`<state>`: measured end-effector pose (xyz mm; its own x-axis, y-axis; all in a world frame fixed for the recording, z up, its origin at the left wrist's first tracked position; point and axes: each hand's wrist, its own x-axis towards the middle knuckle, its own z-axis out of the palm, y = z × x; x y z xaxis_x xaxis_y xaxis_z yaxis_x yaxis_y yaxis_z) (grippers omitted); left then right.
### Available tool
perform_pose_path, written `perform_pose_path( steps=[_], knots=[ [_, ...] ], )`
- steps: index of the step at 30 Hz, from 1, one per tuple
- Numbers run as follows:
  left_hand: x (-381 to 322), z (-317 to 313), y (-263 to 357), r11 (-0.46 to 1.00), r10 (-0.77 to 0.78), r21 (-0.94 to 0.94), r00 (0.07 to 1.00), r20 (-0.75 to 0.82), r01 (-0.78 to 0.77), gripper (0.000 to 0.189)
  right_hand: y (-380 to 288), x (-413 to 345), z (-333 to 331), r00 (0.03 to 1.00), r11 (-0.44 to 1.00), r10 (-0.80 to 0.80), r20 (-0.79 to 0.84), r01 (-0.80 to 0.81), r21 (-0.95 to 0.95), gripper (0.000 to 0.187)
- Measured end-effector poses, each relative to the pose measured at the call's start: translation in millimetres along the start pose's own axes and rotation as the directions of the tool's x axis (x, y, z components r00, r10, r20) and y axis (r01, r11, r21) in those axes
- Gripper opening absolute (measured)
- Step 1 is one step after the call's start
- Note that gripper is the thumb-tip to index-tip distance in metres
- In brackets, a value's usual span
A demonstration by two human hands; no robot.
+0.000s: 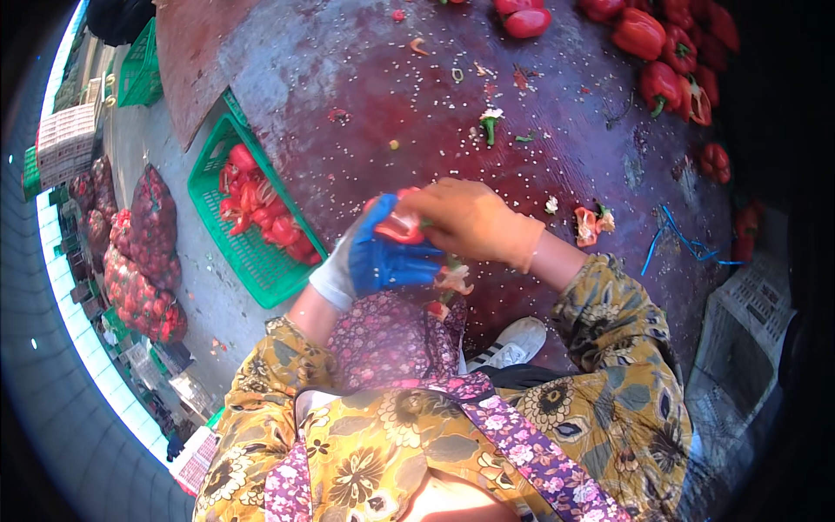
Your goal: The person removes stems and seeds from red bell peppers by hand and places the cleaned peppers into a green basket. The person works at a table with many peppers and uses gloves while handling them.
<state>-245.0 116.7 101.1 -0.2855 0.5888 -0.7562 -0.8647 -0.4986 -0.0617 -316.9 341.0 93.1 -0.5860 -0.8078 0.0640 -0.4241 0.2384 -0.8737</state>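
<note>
A cut red bell pepper (403, 230) sits between my two hands, its pale inside showing. My left hand (375, 254), in a white glove with a blue palm, holds it between the raised thumb and the fingers. From the other side my right hand (483, 225), in an orange glove, grips the pepper, its fingertips partly hidden behind it. Just under the hands is a blurred, pale pepper core (455, 279). Another red and pale scrap (438, 309) shows lower, against the flowered apron (385, 339).
A green plastic crate (261, 287) with red pepper pieces (261, 202) stands at left. Filled mesh sacks (147, 287) lie beyond. Whole red peppers (659, 85) are heaped at upper right. Seeds, a green stem (489, 127) and blue twine (678, 235) litter the reddish surface (404, 156). A pale crate (743, 326) stands right.
</note>
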Motion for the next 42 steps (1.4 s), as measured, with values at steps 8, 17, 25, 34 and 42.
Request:
perform_pose_path(
  steps=[8, 17, 25, 34, 42],
  knots=[
    [28.9, 9.1, -38.5, 0.858, 0.474, 0.239, 0.88, -0.023, -0.455, 0.061, -23.1, -51.4, 18.0, 0.931, 0.716, 0.359, 0.062, -0.318, 0.622, 0.04],
    [68.5, 41.7, -48.3, 0.373, 0.777, 0.729, 0.623, 0.093, -0.574, 0.054, -7.7, -78.1, 9.4, 0.862, 0.688, 0.498, -0.096, -0.326, 0.648, 0.034],
    [102.3, 107.3, -44.7, -0.125, 0.845, 0.917, 0.444, 0.299, -0.379, 0.034, 6.1, -93.5, -17.3, 0.822, 0.849, 0.51, -0.256, -0.529, -0.006, 0.037],
    [131.7, 120.9, -14.7, -0.58, 0.57, 0.658, 0.338, 0.749, -0.48, 0.022, 39.8, -148.3, -64.2, 0.746, 0.629, 0.6, -0.29, -0.216, 0.747, 0.03],
    [31.9, 10.4, 41.0, -0.1, 0.872, 0.894, 0.394, 0.29, -0.438, 0.041, 63.3, -208.5, -104.9, 0.795, 0.825, 0.546, -0.263, -0.565, 0.007, 0.041]
  ],
)
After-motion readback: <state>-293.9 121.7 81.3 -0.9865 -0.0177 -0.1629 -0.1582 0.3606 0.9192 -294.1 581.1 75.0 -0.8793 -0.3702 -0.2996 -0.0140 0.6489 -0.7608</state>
